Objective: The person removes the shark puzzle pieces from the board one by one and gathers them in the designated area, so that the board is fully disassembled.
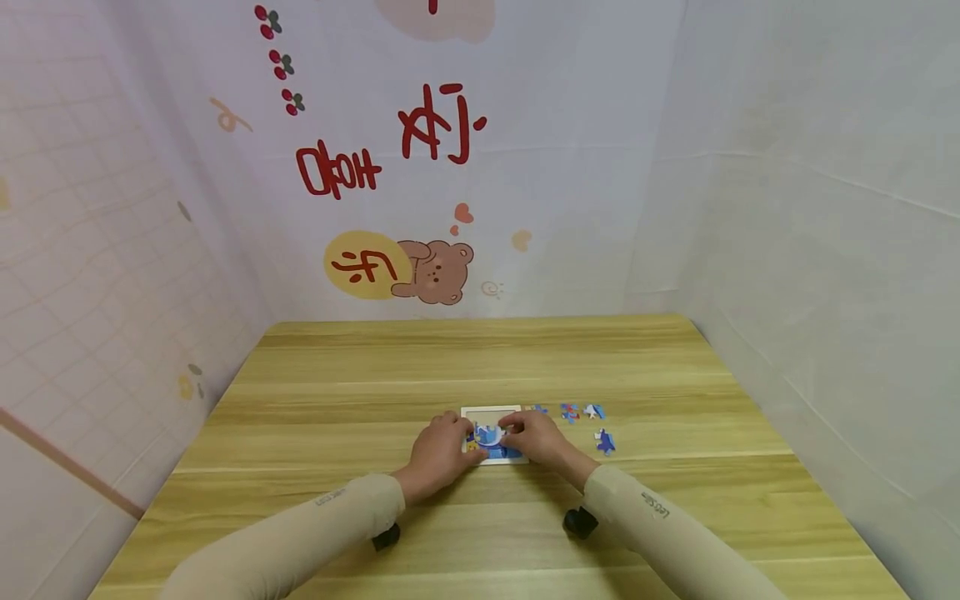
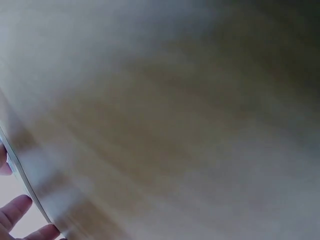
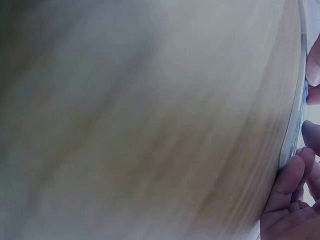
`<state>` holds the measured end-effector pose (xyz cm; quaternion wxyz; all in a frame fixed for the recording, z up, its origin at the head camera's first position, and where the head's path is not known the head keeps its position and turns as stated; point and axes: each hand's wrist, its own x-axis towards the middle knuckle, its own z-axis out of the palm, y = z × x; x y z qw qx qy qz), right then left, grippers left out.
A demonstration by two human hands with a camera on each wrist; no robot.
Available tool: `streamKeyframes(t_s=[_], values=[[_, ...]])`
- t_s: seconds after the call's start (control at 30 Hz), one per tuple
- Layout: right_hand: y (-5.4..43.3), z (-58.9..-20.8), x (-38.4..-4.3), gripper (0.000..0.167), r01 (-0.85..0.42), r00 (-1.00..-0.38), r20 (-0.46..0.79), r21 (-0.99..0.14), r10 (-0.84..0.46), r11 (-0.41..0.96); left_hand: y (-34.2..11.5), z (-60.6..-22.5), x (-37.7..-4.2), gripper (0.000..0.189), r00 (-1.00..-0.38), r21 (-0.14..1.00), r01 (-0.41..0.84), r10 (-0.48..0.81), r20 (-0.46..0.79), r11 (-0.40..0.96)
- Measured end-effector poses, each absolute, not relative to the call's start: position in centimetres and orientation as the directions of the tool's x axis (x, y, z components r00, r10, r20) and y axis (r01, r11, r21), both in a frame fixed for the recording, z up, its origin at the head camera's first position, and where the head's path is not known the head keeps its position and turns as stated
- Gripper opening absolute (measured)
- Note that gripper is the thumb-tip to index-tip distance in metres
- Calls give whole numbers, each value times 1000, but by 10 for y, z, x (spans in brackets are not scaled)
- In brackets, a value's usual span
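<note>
Head view: my loosely spread left hand (image 1: 441, 450) rests against the puzzle frame (image 1: 487, 409); whether my right hand (image 1: 542, 440) pinches anything, I can't tell. I'm apparently seating pieces (image 1: 489, 436); next calls for careful alignment.

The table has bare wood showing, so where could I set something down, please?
The table is bare from the white frame to the back wall, left of the left hand, and right of the loose pieces. The left hand, right hand and pieces crowd the frame.

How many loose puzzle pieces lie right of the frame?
4 visible: a partly covered piece beside the frame, a red-and-blue piece and a blue-and-white piece farther right, and a dark-blue piece nearer the person. The right hand may hide more.
</note>
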<state>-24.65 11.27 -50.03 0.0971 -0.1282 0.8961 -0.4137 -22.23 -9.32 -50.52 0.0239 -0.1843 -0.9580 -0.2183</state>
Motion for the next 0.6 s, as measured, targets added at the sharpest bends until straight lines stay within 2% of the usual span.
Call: streamKeyframes(t_s=[0.33,0.6], values=[[114,-496,-246,30,-144,-943,-60,-814,-327,563,-93,-500,-221,43,-930,398,366,351,113,841],[116,-501,-247,28,-134,-947,-42,-850,-319,510,-92,-499,-221,43,-933,407,351,350,81,843]])
